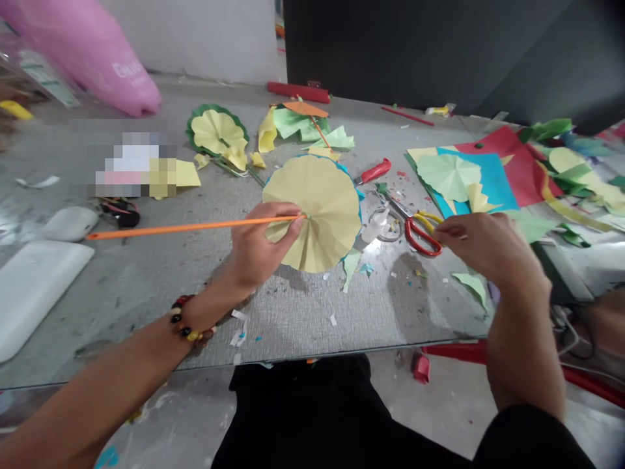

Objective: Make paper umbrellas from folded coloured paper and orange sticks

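At the far left, a white foam pad [39,296] is lying on the table [312,326], with a pink plastic bag [83,58] bulging behind it. A beaded bracelet [188,319] is circling the left wrist, and the left hand [261,244] is pinching an orange stick [195,227], fingers pressed together, with the hand overlapping the left edge of a pleated yellow paper fan [312,212] and the stick's tip reaching the fan's centre. Behind them, a second yellow fan [217,132] on a green scalloped backing is lying among paper scraps. Further right, one red-handled craft knife [374,171], one small glue bottle [375,225] and one pair of red-and-yellow scissors [420,228] are lying between the first fan and the right hand [483,244], whose fingers are pressed together just over the scissors' handles; whether they are pinching anything is impossible to tell. A third pleated round [448,177], pale green, is resting on stacked coloured paper sheets [508,172].
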The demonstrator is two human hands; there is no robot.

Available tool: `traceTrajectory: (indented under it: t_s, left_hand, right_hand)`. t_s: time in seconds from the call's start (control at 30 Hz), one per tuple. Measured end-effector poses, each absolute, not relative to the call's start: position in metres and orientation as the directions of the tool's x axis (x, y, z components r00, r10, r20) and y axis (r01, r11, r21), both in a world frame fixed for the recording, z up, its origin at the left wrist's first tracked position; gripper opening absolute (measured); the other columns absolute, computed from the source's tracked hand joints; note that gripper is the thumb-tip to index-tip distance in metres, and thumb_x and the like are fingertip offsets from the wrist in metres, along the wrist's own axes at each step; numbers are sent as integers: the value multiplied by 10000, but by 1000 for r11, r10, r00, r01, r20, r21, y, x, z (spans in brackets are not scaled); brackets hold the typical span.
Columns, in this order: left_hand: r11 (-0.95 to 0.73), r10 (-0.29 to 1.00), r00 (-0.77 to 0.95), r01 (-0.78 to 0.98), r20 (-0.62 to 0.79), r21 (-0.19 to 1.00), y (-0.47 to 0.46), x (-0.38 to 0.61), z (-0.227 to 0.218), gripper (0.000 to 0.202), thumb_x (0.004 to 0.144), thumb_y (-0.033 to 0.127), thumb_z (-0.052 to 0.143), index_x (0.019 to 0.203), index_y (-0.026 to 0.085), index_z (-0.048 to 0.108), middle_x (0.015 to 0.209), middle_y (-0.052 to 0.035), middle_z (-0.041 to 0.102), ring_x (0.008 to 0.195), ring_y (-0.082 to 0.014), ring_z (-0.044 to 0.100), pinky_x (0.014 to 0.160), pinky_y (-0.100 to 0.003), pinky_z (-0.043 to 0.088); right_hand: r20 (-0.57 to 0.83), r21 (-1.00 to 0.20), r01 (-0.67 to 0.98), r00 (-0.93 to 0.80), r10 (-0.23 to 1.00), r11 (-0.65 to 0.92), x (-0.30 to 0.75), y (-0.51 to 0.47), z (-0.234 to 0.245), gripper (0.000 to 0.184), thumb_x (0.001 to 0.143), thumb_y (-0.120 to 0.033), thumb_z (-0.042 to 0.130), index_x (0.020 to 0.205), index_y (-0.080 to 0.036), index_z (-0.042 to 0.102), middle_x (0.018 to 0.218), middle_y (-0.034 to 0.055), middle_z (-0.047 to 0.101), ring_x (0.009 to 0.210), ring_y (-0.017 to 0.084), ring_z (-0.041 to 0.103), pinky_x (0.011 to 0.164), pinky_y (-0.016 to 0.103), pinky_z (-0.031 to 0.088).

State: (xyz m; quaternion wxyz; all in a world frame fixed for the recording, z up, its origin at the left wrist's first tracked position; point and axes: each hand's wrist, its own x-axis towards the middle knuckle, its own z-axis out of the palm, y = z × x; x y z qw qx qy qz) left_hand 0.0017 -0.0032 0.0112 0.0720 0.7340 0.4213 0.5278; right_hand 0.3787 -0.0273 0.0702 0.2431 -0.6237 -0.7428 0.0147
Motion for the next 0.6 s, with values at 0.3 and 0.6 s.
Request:
traceTrajectory:
  t_s: [0.3, 0.6]
  left_hand:
    - [-674, 675, 142, 518, 724, 527, -5, 2, 8, 71, 934, 260, 680, 1000, 240, 693, 968, -16, 756, 932, -181, 712, 903, -368, 586]
    - [-703, 646, 164, 508, 746, 498, -9, 1, 7, 86, 932, 220, 678, 1013, 245, 690, 951, -5, 755, 916, -171, 692, 878, -350, 562]
  right_hand:
    - [176, 16, 820, -565, 806, 572, 357, 34, 24, 226, 953, -253, 535, 978, -268, 759, 1002, 61, 750, 1008, 252, 640, 833, 421, 527]
    - [125, -105, 851, -502, 856, 515, 357, 29, 29, 217, 910, -269, 576, 1031, -229, 751, 984, 92, 750, 930, 252, 687, 815, 409, 538]
